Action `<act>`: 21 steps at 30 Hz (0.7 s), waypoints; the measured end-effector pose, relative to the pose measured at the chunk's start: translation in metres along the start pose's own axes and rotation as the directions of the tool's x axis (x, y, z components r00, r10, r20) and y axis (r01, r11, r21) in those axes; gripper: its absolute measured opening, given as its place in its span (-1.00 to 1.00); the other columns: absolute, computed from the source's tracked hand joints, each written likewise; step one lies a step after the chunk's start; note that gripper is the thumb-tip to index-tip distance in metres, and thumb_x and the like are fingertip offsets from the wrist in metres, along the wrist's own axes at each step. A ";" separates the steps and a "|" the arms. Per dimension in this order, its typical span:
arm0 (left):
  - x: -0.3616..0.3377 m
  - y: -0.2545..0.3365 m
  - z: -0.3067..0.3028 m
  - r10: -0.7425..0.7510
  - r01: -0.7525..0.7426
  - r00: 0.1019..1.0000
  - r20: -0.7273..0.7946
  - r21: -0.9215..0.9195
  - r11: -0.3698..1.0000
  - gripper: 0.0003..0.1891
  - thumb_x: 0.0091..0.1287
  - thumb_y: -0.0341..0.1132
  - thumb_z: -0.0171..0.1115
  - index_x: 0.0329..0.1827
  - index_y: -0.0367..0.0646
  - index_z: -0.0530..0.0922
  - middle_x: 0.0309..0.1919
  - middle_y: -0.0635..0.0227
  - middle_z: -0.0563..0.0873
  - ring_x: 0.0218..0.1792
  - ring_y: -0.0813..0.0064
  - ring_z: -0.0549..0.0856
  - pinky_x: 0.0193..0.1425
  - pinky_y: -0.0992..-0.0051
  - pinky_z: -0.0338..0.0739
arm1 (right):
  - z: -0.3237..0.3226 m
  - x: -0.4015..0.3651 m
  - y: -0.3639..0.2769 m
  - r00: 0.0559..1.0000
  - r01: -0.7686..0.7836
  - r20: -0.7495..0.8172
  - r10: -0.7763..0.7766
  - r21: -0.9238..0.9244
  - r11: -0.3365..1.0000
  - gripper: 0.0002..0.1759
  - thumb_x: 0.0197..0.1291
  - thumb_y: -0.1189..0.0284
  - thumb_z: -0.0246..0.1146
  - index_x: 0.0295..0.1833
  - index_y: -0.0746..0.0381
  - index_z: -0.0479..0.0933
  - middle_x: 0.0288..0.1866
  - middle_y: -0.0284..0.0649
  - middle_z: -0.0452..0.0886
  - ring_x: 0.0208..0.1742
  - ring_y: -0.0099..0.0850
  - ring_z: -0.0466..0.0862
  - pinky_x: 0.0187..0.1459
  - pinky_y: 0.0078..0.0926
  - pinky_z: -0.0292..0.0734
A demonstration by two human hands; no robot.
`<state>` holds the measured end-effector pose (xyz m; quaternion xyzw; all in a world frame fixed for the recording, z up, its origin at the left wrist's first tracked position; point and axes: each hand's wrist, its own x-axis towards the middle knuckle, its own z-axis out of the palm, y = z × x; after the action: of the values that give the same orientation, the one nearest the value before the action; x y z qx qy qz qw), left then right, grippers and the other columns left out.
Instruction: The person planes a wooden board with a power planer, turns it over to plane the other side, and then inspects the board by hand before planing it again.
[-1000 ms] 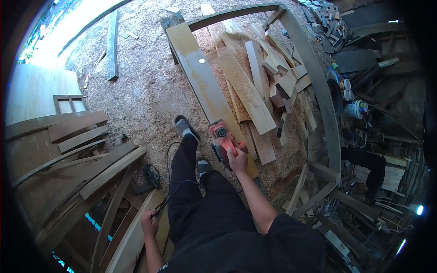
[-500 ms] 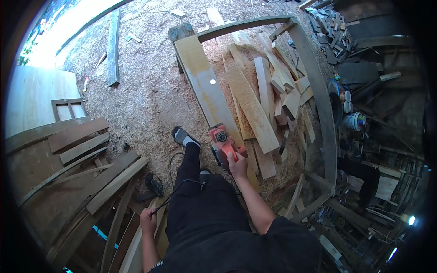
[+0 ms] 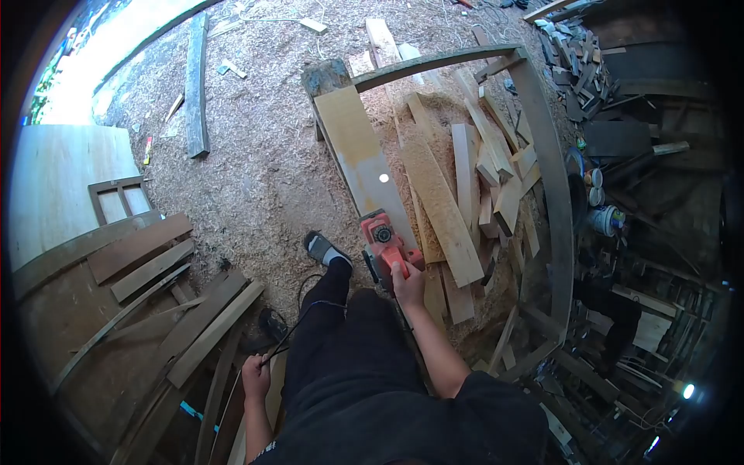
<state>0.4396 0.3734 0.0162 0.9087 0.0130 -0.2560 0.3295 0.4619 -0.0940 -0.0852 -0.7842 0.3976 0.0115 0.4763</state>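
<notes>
My right hand point(image 3: 408, 285) is closed round the rear handle of a red electric planer point(image 3: 384, 239). The planer sits on a long pale board point(image 3: 349, 128), whose far part is yellowish and whose middle looks whiter. Low on the left, my left hand point(image 3: 256, 377) is shut on a black power cord point(image 3: 293, 328), keeping it off the board. From there the cord runs across my legs. The near end of the board is hidden by the planer and my body.
A wooden frame point(image 3: 542, 155) surrounds loose planks point(image 3: 442, 205) to the right. Wood shavings point(image 3: 256, 178) cover the floor. More planks point(image 3: 205, 341) lie at the left, near my foot point(image 3: 328, 251). Buckets point(image 3: 604, 221) stand at the far right. Someone's dark-clothed limb point(image 3: 616, 314) shows at right.
The planer has slid forward along the board, closer to its far end. My view has shifted, so the surroundings sit lower in it. Both hands keep their holds.
</notes>
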 end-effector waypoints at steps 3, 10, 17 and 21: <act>0.017 0.002 -0.009 -0.015 0.015 1.000 0.019 0.013 1.000 -0.77 0.45 -0.50 0.30 -0.40 -0.36 0.49 -0.52 0.00 0.50 -0.42 0.00 0.57 0.07 0.17 0.67 | 0.010 0.012 -0.015 0.999 0.014 -0.029 -0.014 0.022 1.000 -0.53 0.51 0.09 0.23 -0.30 0.27 0.64 -0.52 -0.28 0.57 -0.44 -0.45 0.62 -0.30 -0.36 0.50; 0.045 0.012 -0.028 -0.018 0.015 0.998 -0.058 -0.058 0.998 -0.70 0.52 -0.45 0.28 -0.42 -0.34 0.44 -0.54 0.02 0.45 -0.46 0.06 0.53 0.13 0.16 0.67 | 0.025 0.043 -0.042 0.999 -0.044 0.003 0.044 0.055 0.998 -0.48 0.48 -0.01 0.23 -0.10 0.29 0.74 -0.36 0.08 0.72 -0.24 0.04 0.78 -0.17 -0.14 0.61; 0.067 0.023 -0.036 -0.014 0.005 0.997 -0.078 -0.109 0.994 -0.74 0.46 -0.49 0.27 -0.42 -0.34 0.44 -0.54 -0.01 0.46 -0.45 0.01 0.54 0.14 0.12 0.68 | 0.037 0.075 -0.077 1.000 -0.026 0.006 0.026 -0.001 1.000 -0.47 0.48 -0.02 0.22 -0.07 0.27 0.76 -0.36 0.09 0.73 -0.22 0.06 0.79 -0.16 -0.14 0.63; 0.086 0.031 -0.045 -0.006 -0.002 0.996 -0.087 -0.099 0.995 -0.77 0.41 -0.51 0.27 -0.43 -0.34 0.44 -0.53 -0.03 0.46 -0.44 -0.02 0.54 0.19 0.10 0.68 | 0.043 0.092 -0.094 1.000 0.009 0.006 -0.009 -0.049 0.999 -0.47 0.47 -0.03 0.22 -0.07 0.26 0.76 -0.35 0.10 0.73 -0.22 0.08 0.79 -0.15 -0.11 0.63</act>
<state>0.5411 0.3639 0.0233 0.9015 0.0410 -0.2154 0.3732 0.5996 -0.0959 -0.0761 -0.7974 0.3923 0.0212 0.4580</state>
